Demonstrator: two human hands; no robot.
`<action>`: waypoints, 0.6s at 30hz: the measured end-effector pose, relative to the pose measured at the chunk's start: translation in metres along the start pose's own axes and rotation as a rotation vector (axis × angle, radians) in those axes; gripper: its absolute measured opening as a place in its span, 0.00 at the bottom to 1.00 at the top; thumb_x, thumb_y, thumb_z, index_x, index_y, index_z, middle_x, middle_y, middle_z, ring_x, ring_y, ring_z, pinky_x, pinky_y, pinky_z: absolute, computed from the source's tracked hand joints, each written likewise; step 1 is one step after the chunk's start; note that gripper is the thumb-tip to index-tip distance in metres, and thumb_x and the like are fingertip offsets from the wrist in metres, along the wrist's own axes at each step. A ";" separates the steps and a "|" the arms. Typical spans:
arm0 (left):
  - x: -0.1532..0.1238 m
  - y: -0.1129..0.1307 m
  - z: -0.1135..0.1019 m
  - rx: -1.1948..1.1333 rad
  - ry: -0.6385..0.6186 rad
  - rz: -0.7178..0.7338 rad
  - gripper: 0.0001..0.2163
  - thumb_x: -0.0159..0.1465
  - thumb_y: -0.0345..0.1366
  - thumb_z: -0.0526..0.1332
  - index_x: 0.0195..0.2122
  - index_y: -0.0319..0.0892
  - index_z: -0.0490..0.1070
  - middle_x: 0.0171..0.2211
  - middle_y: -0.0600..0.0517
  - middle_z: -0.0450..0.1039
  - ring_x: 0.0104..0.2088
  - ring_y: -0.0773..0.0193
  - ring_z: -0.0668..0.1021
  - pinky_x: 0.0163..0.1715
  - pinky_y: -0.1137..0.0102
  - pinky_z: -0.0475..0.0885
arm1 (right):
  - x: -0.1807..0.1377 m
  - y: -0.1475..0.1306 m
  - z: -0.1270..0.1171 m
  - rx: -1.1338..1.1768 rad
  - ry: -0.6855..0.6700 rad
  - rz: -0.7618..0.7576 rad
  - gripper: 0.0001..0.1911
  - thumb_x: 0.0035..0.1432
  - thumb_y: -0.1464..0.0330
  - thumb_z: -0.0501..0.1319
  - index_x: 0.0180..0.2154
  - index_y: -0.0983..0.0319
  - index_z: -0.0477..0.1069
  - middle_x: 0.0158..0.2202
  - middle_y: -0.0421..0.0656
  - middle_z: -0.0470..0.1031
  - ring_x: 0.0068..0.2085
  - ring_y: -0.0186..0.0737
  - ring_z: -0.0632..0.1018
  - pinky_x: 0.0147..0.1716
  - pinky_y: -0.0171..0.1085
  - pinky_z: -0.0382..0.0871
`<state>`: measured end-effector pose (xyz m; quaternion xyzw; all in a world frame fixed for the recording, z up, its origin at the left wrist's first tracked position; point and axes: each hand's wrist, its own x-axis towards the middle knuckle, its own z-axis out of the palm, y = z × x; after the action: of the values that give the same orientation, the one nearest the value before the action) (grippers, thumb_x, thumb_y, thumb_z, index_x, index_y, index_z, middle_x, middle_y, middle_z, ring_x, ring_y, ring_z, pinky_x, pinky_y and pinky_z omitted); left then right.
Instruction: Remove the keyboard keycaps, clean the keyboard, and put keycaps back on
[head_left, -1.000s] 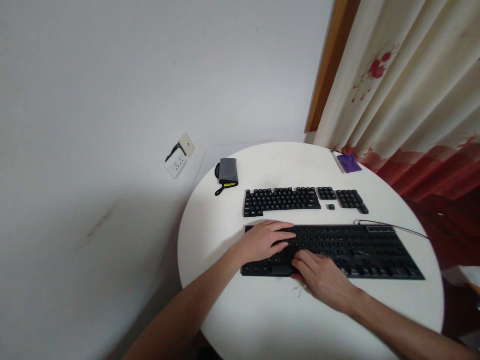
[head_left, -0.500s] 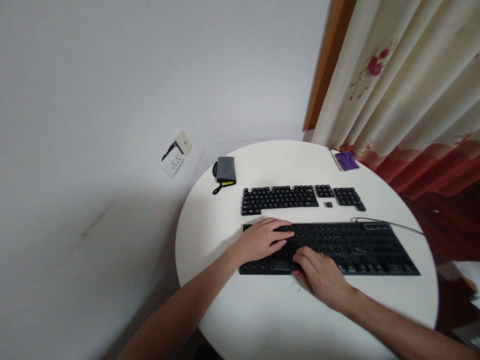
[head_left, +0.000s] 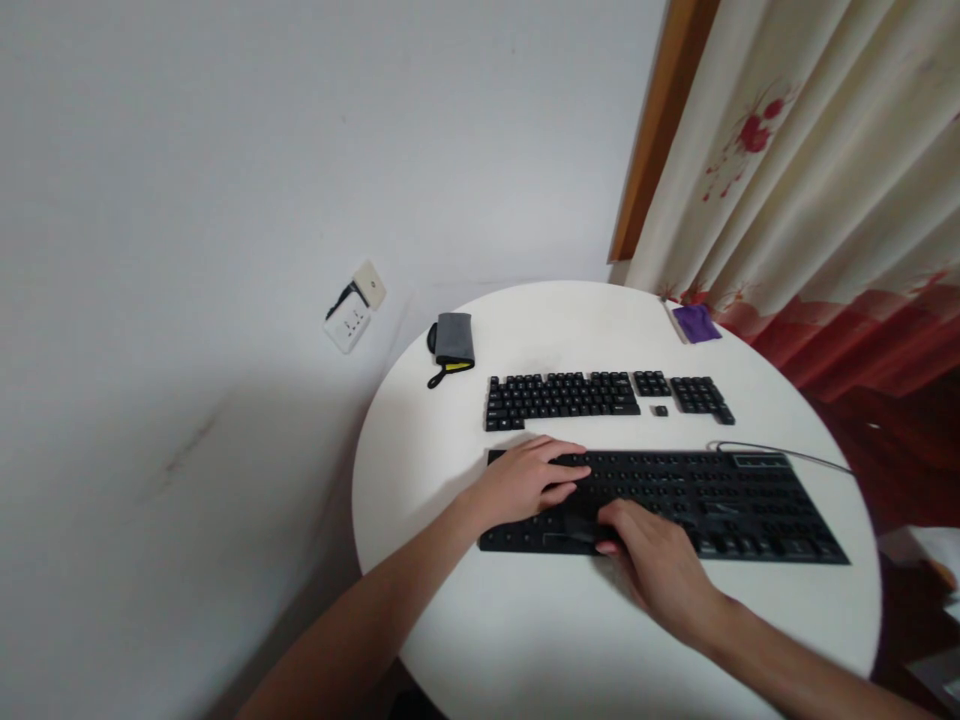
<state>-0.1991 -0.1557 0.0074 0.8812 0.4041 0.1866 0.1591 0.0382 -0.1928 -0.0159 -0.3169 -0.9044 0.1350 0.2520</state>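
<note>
A black keyboard (head_left: 757,510) lies across the white round table, with rows of bare key switches showing where keycaps are off. My left hand (head_left: 529,480) rests flat on its left part, fingers spread. Near the front edge, my right hand (head_left: 656,560) is closed on a long dark keycap, the space bar (head_left: 583,528), which looks tilted up from its slot and is blurred. The right fingers partly hide it. Behind the keyboard, loose black keycaps (head_left: 559,395) sit in keyboard order, with a small single keycap (head_left: 660,410) near the arrow-key area.
A grey pouch (head_left: 454,338) with a black loop stands at the table's back left. Toward the back right lies a purple cloth item (head_left: 696,323). The keyboard's cable (head_left: 787,453) runs off the right edge. A wall socket (head_left: 349,322) and a curtain (head_left: 757,180) are beyond.
My right hand has moved slightly right and up, and the space bar has gone from lying in its slot to tilted up. The keyboard has turned slightly. My left hand stays in place.
</note>
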 end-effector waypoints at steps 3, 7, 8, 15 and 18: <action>0.000 0.000 0.000 -0.003 -0.006 0.003 0.15 0.69 0.36 0.59 0.56 0.54 0.73 0.60 0.53 0.69 0.56 0.56 0.72 0.59 0.58 0.66 | 0.005 -0.008 -0.004 -0.144 -0.136 -0.104 0.05 0.64 0.74 0.56 0.42 0.61 0.66 0.34 0.44 0.73 0.35 0.44 0.75 0.30 0.38 0.67; 0.000 0.000 0.001 -0.030 0.003 0.006 0.15 0.68 0.35 0.59 0.55 0.53 0.73 0.60 0.53 0.69 0.57 0.56 0.72 0.59 0.58 0.66 | 0.012 -0.014 -0.014 -0.161 -0.190 -0.153 0.02 0.63 0.72 0.60 0.39 0.61 0.69 0.33 0.44 0.73 0.34 0.43 0.74 0.30 0.38 0.67; 0.000 -0.001 0.002 -0.055 0.012 0.010 0.15 0.68 0.34 0.59 0.55 0.53 0.73 0.59 0.53 0.69 0.56 0.56 0.72 0.59 0.59 0.66 | 0.014 -0.012 -0.017 -0.141 -0.172 -0.150 0.03 0.64 0.72 0.59 0.40 0.62 0.69 0.34 0.44 0.74 0.34 0.43 0.75 0.31 0.39 0.68; 0.000 -0.024 -0.005 -0.374 0.510 -0.176 0.13 0.69 0.28 0.53 0.46 0.44 0.78 0.41 0.49 0.79 0.43 0.62 0.78 0.46 0.67 0.73 | 0.061 0.019 -0.033 -0.109 -0.008 0.019 0.07 0.67 0.67 0.57 0.44 0.61 0.71 0.42 0.46 0.75 0.40 0.42 0.76 0.38 0.39 0.70; -0.006 -0.041 -0.017 -0.342 0.801 -0.300 0.12 0.66 0.26 0.55 0.39 0.43 0.78 0.33 0.51 0.78 0.36 0.64 0.78 0.37 0.70 0.71 | 0.090 0.032 -0.028 -0.156 -0.036 0.099 0.07 0.66 0.65 0.59 0.43 0.59 0.73 0.43 0.44 0.74 0.39 0.41 0.76 0.34 0.37 0.68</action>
<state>-0.2373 -0.1329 0.0033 0.6326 0.5203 0.5513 0.1587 0.0089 -0.1083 0.0278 -0.3776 -0.8996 0.0819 0.2034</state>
